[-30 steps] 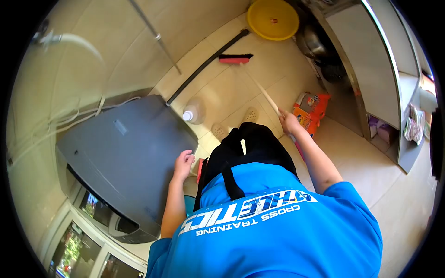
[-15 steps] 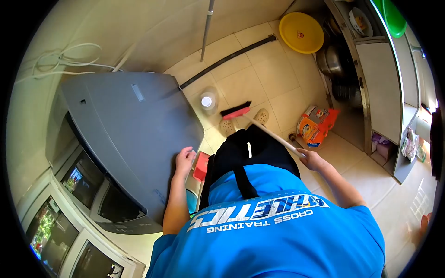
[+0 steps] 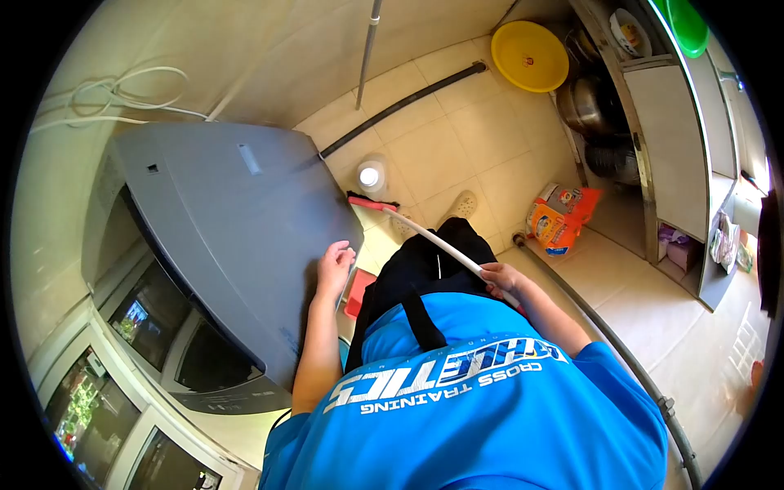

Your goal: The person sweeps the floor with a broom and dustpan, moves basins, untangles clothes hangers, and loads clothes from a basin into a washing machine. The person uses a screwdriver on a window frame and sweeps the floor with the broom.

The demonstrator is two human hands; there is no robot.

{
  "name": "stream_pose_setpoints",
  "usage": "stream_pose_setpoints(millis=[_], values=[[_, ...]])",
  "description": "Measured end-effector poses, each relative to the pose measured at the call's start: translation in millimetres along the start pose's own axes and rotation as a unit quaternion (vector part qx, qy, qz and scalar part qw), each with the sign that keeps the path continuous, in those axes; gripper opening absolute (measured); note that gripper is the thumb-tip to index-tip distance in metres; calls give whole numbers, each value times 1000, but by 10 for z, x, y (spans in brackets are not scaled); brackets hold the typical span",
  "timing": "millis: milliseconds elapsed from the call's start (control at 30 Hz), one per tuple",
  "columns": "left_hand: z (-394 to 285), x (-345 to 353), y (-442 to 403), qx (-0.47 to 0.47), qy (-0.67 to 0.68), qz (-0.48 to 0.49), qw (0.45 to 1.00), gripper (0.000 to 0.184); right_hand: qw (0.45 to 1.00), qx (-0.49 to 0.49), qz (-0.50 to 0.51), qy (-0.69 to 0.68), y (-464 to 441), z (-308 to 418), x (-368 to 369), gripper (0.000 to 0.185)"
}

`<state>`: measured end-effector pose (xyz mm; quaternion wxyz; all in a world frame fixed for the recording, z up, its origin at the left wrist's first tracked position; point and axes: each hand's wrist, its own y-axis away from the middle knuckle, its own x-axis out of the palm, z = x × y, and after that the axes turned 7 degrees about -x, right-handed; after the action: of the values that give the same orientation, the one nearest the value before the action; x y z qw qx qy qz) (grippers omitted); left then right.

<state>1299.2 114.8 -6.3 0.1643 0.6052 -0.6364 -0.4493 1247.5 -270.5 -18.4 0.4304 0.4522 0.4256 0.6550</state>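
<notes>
While the right hand [image 3: 504,278] has its grip clamped on the broom [image 3: 433,241], the red brush head [image 3: 371,202] lies at ten o'clock from that hand, down by the floor [image 3: 425,155]. From the brush head, a capped bottle [image 3: 371,178] stands just beyond at twelve, a red dustpan [image 3: 358,292] shows at six, an orange bag [image 3: 559,219] at three, a yellow basin [image 3: 529,55] between one and two. By the grey appliance [image 3: 237,220], the left hand [image 3: 333,267] is curled; whether its grip clamps anything, I cannot tell.
</notes>
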Motion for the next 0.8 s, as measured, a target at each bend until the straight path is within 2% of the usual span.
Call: stream_pose_setpoints(millis=[133,267,433,633,800], values=[[-15,14,33,-27,5,11,1000,30,997,4,-2,-78,72,-152,-43,35],[-36,3,63,-27,25,-23,999,28,986,5,-25,-163,149,-206,-107,38],[38,-43,54,-43,-4,-2,999,29,981,5,-50,-190,254,-183,-240,39],[43,-24,54,-57,-9,-5,998,30,983,-25,-99,-155,398,-35,-377,41],[-57,50,77,-53,-7,-15,998,29,982,-54,-85,-158,335,68,-558,41]])
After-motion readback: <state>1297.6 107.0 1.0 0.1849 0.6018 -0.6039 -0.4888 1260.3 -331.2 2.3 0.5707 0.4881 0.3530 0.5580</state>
